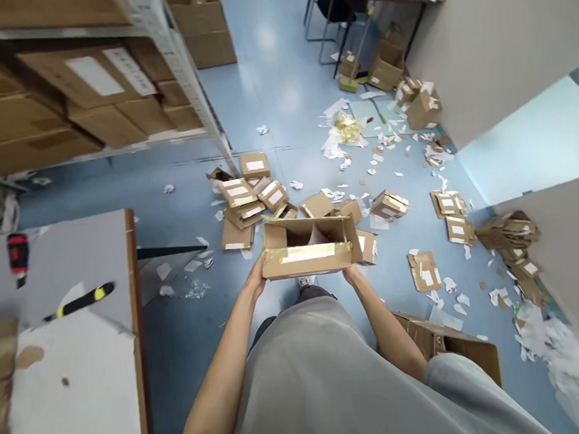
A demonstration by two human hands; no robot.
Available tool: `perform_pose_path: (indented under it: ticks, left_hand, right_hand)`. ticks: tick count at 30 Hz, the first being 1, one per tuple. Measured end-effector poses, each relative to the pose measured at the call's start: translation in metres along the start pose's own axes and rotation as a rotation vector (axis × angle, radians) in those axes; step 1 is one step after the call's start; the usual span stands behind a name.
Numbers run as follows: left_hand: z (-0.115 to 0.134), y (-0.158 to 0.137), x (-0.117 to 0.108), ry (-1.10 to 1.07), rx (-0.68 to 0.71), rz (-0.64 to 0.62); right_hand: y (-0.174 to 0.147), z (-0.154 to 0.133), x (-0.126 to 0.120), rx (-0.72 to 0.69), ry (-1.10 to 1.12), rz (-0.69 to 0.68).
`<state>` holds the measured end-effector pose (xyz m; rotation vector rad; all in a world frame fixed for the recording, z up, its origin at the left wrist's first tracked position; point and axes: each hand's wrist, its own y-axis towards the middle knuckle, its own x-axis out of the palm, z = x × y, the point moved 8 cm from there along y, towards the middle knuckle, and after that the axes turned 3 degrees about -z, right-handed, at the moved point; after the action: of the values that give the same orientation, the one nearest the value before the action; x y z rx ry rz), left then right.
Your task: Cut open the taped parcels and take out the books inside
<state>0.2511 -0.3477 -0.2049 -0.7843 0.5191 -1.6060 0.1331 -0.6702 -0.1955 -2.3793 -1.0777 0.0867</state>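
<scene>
An open cardboard box (307,267) is held in front of my body, between both hands. A white label strip and shiny tape run along its near side, and its top opens onto a dark inside. My left hand (257,278) grips the lower left end, its fingers mostly hidden by the cardboard. At the lower right end my right hand (351,273) holds on, most of its fingers also out of sight behind the box. Beyond it, several small labelled cartons (237,193) lie piled on the blue floor.
A worktable (107,392) on the left bears a yellow-and-black utility knife (83,301) and a red-and-black tool (18,257). A shelf rack (185,71) of cartons stands upper left. Paper scraps and flattened boxes litter the floor; a large open box (473,356) sits lower right.
</scene>
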Motion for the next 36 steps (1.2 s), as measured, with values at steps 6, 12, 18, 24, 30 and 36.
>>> perform_pose_path:
  ticks: [6, 12, 18, 24, 30, 36]
  left_hand:
    - [0.038, 0.052, 0.208, 0.243, 0.096, -0.334]
    - [0.030, 0.049, 0.323, 0.393, 0.217, -0.472]
    - [-0.015, 0.031, 0.239, 0.403, 0.080, -0.369]
    - [-0.029, -0.002, 0.071, 0.278, -0.033, -0.066]
    - [-0.018, -0.055, -0.081, -0.031, 0.052, 0.190]
    - [-0.018, -0.139, -0.252, -0.394, 0.264, 0.491]
  right_hand:
    - [0.053, -0.058, -0.158, 0.004, 0.126, 0.363]
    - [0.031, -0.056, -0.259, 0.098, 0.122, 0.655]
    - [0.016, 0.008, -0.204, 0.256, 0.004, 0.504]
    - [0.025, 0.050, -0.050, 0.305, -0.173, 0.075]
    - [0.001, 0.092, 0.146, 0.324, -0.418, -0.421]
    - [-0.082, 0.149, 0.343, 0.264, -0.657, -0.891]
